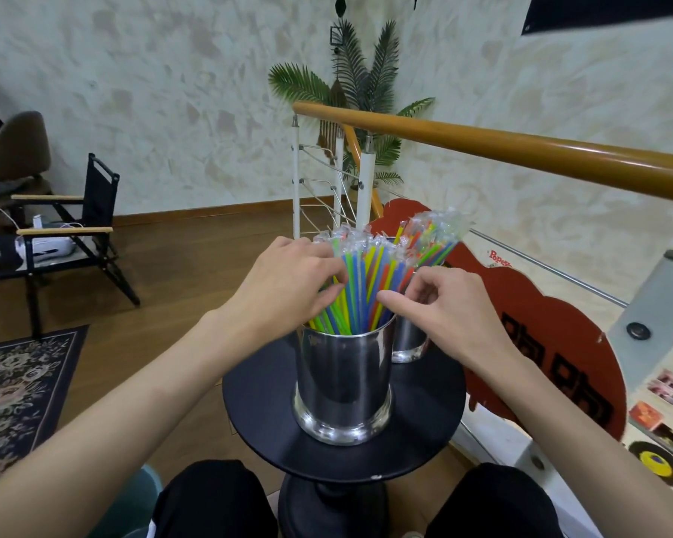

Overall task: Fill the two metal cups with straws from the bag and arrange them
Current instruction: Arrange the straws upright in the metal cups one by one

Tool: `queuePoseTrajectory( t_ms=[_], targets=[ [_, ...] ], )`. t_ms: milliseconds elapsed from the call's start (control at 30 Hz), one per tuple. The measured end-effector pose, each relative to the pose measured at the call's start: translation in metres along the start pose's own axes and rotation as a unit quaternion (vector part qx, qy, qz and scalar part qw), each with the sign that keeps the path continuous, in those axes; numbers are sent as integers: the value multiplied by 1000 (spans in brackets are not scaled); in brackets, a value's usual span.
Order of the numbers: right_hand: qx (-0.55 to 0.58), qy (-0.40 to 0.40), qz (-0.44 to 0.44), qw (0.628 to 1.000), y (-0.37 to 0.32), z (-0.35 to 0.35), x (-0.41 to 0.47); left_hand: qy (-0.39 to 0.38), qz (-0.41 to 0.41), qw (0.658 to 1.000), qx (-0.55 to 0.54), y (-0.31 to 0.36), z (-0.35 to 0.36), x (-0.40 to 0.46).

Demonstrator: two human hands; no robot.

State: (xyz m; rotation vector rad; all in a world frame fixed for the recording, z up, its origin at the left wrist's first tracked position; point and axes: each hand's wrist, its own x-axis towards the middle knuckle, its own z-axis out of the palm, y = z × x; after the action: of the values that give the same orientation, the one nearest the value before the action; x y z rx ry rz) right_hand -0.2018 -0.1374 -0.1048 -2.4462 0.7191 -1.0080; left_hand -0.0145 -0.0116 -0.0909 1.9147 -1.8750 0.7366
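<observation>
A shiny metal cup (342,386) stands at the middle of a small round black table (416,432). It is packed with wrapped coloured straws (360,273) that fan upward. My left hand (284,281) touches the bundle's left side with its fingers curled in among the straws. On the right side my right hand (447,304) has its thumb and fingers against the straws just above the rim. A second metal cup (408,339) sits behind and to the right, partly hidden by my right hand, with its own bunch of straws (432,234). No bag is in view.
A red cloud-shaped sign (541,304) leans right of the table under a wooden handrail (521,149). A black folding chair (67,231) and a patterned rug (20,394) are on the wooden floor at left. My knees (214,498) sit below the table edge.
</observation>
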Motion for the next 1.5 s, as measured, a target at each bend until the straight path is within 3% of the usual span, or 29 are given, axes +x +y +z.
queuePoseTrajectory(
  t_ms=[400, 800, 1133, 1500],
  targets=[
    [29, -50, 46, 997, 6, 16, 24, -53, -71, 995, -50, 2, 1, 3],
    [136, -133, 30, 981, 19, 13, 28, -17, -170, 985, 12, 25, 9, 29],
    [181, -114, 20, 977, 18, 6, 28, 35, -177, 982, -53, 23, 13, 23],
    [205, -85, 26, 975, 7, 13, 38, -13, -162, 972, -167, 10, 8, 20]
  ],
)
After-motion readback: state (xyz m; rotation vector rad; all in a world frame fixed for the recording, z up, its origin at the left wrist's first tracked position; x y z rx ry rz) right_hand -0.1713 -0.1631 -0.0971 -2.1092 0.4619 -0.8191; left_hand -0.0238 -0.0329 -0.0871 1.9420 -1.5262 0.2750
